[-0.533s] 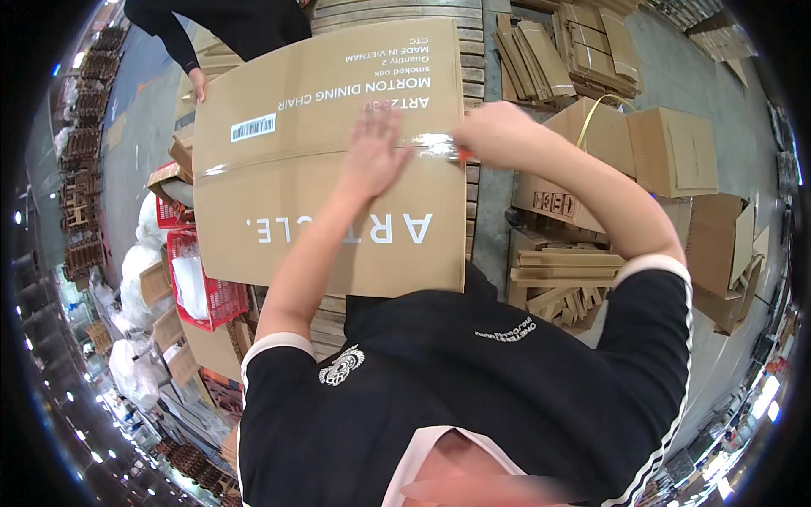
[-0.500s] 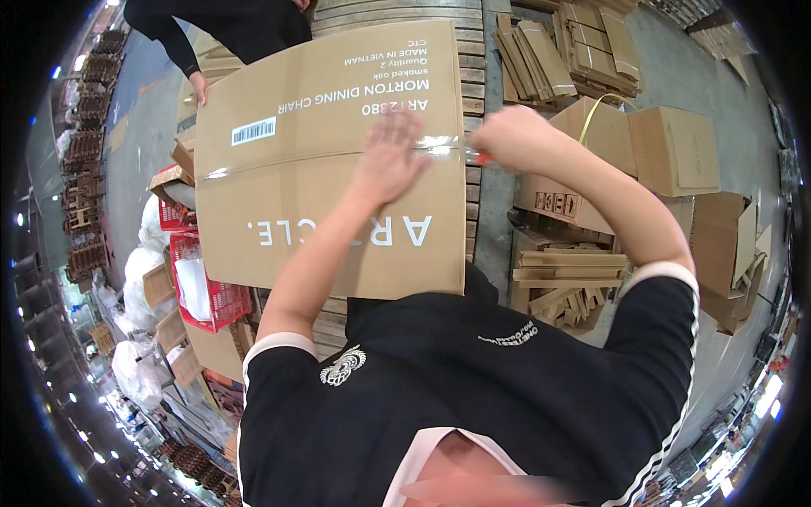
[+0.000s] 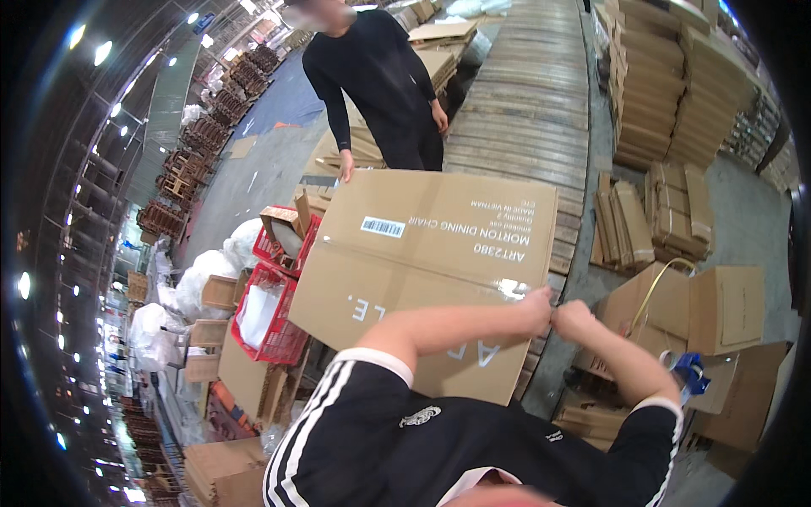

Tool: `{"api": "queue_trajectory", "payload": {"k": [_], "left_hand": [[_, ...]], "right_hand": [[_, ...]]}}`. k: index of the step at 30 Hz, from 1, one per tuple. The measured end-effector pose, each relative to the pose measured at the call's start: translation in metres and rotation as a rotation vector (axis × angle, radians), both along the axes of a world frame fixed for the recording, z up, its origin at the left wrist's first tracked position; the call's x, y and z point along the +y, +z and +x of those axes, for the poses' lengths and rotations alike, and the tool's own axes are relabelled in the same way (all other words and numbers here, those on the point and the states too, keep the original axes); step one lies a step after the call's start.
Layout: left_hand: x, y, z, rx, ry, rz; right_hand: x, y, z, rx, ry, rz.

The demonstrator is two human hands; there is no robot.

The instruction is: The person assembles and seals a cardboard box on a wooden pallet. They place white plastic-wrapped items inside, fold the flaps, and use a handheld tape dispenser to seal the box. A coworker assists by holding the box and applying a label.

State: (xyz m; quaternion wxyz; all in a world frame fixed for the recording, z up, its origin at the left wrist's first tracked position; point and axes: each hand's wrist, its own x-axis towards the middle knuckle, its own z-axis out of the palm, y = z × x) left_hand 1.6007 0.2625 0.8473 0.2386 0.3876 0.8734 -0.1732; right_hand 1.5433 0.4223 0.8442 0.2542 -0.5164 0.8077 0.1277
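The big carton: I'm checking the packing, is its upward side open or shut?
Shut: the big carton has flat flaps meeting at a middle seam, with shiny tape near its right end.

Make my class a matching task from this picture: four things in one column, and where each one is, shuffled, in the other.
Things
1. Left hand
2. Co-worker's hand nearest the big cardboard box
3. Red baskets
4. Barcode label

Places
A. Left of the big cardboard box
B. On the top face of the big cardboard box
C. By the box's right-hand edge, close to the right hand
D. At the box's far left corner

Pairs: 1-C, 2-D, 3-A, 4-B
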Motion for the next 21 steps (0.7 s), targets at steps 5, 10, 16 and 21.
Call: {"api": "queue_trajectory", "payload": {"k": [5,10,16,21], "left_hand": [[0.051,-0.005,0.0,-0.372,0.233,-0.094],[-0.009,0.027,-0.004,-0.015,0.381,1.178],[-0.072,0.026,-0.018,0.506,0.789,0.67],[-0.071,0.023,-0.014,0.464,0.861,0.833]], "right_hand": [[0.03,-0.036,0.006,-0.271,-0.365,0.137],[0.104,-0.059,0.066,-0.37,-0.566,-0.065],[0.138,-0.028,0.039,-0.446,-0.652,-0.216],[0.072,0.071,-0.061,-0.241,-0.524,-0.943]]}}
